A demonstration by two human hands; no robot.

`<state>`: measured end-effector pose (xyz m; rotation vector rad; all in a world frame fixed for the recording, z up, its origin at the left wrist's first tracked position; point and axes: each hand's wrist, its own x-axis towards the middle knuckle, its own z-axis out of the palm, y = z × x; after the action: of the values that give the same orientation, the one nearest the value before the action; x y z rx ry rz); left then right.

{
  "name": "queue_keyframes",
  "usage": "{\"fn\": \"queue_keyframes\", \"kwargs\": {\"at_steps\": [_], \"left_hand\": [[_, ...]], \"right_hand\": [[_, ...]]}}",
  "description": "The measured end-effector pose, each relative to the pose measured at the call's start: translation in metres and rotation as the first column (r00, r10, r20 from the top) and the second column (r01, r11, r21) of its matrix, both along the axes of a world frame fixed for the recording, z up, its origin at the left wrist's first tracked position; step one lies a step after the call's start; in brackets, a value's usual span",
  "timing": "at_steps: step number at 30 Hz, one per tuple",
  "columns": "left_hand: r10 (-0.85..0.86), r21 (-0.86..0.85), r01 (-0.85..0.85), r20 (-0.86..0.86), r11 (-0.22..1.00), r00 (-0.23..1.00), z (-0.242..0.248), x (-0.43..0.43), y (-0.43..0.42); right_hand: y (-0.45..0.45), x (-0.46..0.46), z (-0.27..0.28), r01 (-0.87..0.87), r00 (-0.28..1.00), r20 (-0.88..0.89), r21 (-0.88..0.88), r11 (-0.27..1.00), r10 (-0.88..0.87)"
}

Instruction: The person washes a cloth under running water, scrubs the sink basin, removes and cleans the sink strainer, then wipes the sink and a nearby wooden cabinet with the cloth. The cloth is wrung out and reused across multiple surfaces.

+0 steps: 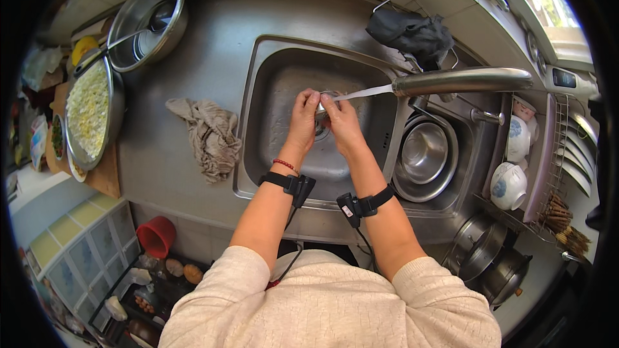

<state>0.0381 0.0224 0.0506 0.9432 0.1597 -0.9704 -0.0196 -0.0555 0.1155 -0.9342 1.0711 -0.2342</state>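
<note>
Over the left basin of the steel sink (290, 65), my left hand (303, 118) and my right hand (342, 123) meet, both gripping a small shiny metal object (321, 108). My fingers cover much of it, so its exact kind cannot be told. Water runs from the metal faucet (464, 82) onto my right fingers and the object. The drain (321, 130) lies below my hands. A crumpled beige cloth (208, 137) rests on the steel counter, left of the basin.
Nested steel bowls (424, 152) sit in the right basin. At left are a steel bowl of chopped pale food (89, 111) and a big steel basin with a ladle (169, 48). A rack with bowls (508, 186) stands at right, near lidded pots (488, 256). Dark cloth (411, 31) hangs behind the faucet.
</note>
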Motion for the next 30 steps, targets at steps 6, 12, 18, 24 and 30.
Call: {"fn": "queue_keyframes", "kwargs": {"at_steps": [6, 12, 18, 24, 30], "left_hand": [[-0.071, -0.183, 0.016, -0.295, 0.983, 0.953, 0.038, -0.009, -0.013], [0.017, -0.122, -0.033, -0.126, 0.992, 0.992, 0.012, -0.025, -0.012], [0.087, -0.180, -0.137, -0.259, 0.974, 0.962, 0.027, -0.019, -0.007], [0.091, -0.119, -0.134, -0.310, 0.984, 0.946, 0.003, -0.003, -0.016], [0.114, 0.006, -0.132, -0.537, 0.991, 0.836, 0.006, 0.005, -0.028]], "right_hand": [[-0.014, -0.004, -0.024, -0.008, 0.998, 0.049, -0.620, 0.785, 0.050], [-0.020, 0.010, -0.030, 0.176, 0.984, 0.104, -0.370, 0.912, -0.147], [-0.037, 0.013, -0.015, 0.099, 0.995, 0.004, -0.035, 0.994, -0.099], [-0.023, -0.017, -0.013, -0.355, 0.935, -0.165, -0.425, 0.833, 0.315], [-0.010, -0.033, -0.015, -0.589, 0.789, -0.495, -0.779, 0.216, 0.364]]}}
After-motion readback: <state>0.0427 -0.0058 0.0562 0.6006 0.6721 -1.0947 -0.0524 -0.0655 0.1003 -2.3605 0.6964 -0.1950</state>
